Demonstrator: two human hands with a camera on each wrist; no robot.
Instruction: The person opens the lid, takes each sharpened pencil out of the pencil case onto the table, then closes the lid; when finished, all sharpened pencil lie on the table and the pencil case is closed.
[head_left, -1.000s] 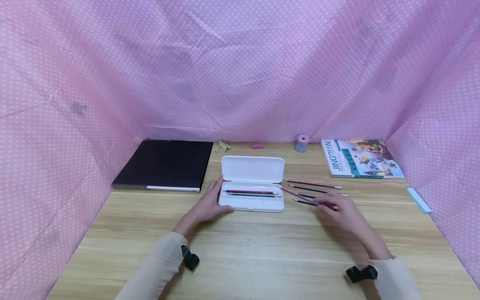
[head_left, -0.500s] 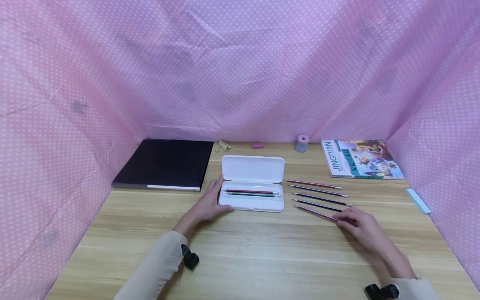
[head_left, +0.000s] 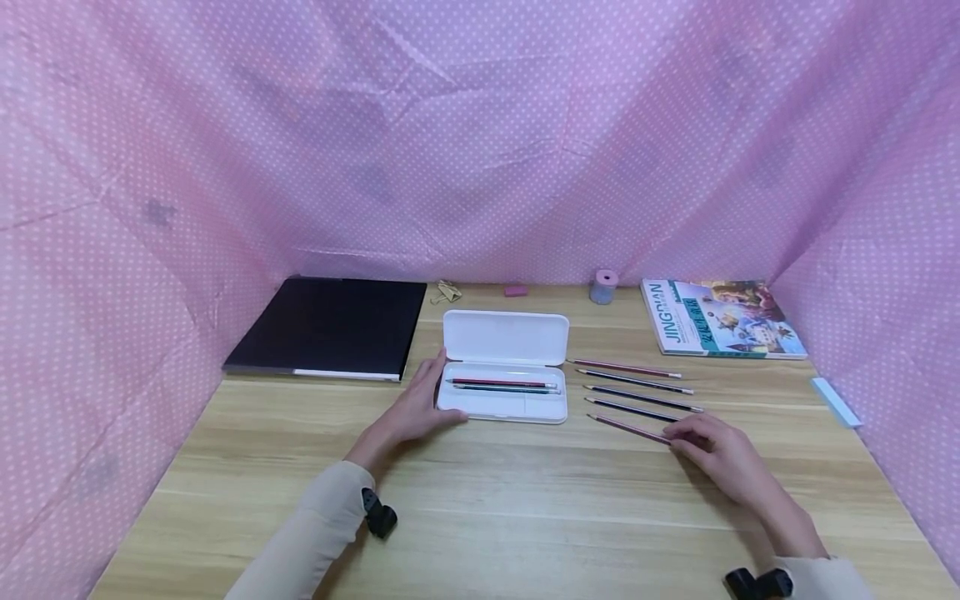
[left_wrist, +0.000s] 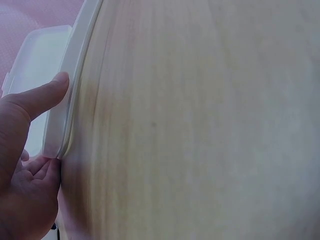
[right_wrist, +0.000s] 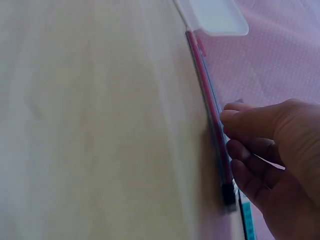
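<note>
Maroon pencil (head_left: 626, 428), at right hand (head_left: 716, 454); case (head_left: 491, 405), gripped by left hand (head_left: 414, 412)

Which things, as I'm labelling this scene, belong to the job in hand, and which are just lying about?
Likely the job:
- white case, held by left hand
- two pencils inside
- five pencils outside, the nearest at the right hand

Likely just lying about:
- flat black item
- gold clip
- pink block
- pink-topped pot
- book
- pale blue strip

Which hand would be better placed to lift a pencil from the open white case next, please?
Probably the right hand: it is at the nearest red pencil, while the left hand grips the white case, perhaps steadying it.
</note>
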